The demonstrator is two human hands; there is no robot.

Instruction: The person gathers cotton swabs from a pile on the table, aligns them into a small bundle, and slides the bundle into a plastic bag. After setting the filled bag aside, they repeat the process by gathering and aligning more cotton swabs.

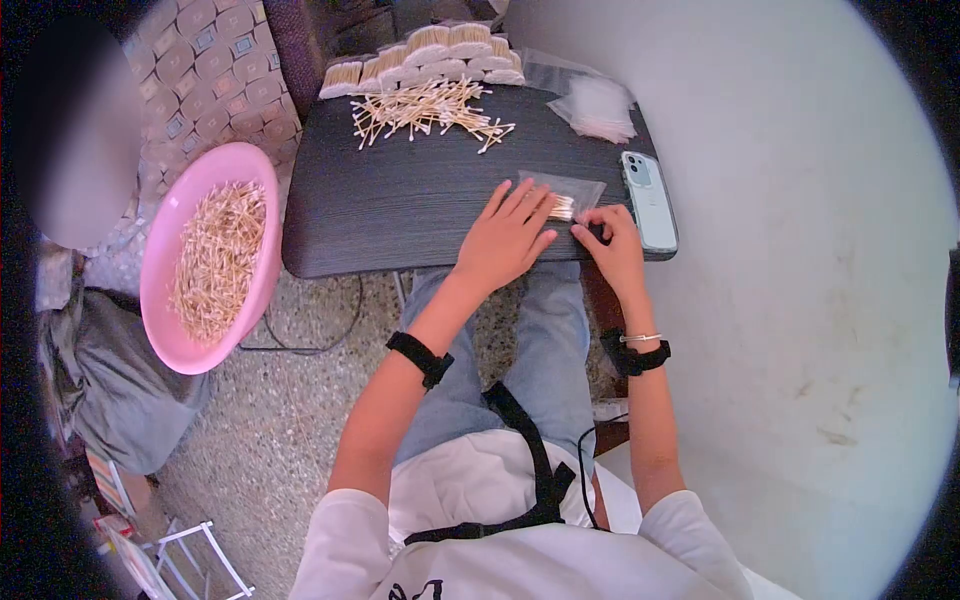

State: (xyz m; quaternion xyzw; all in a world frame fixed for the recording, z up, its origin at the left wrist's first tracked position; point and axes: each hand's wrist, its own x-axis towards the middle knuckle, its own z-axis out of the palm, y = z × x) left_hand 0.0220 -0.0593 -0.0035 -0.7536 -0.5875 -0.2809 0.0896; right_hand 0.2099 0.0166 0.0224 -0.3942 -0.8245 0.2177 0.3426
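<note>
On the dark tabletop near its front edge lies a clear plastic bag (586, 190) with a small bundle of cotton swabs (563, 208) in it. My left hand (506, 238) rests flat on the bag's left part, fingers stretched out, covering some of the swabs. At the bag's lower right corner, the thumb and fingers of my right hand (616, 246) are pinched together on the plastic edge. A heap of loose cotton swabs (425, 108) lies farther back, in front of stacked packs of swabs (430, 50).
Flat empty bags (598, 105) are piled at the back right of the table (350, 220). A phone (652, 205) lies by the right edge, close to the wall (790, 250). Left of the table stands a pink basin (160, 260) full of swabs.
</note>
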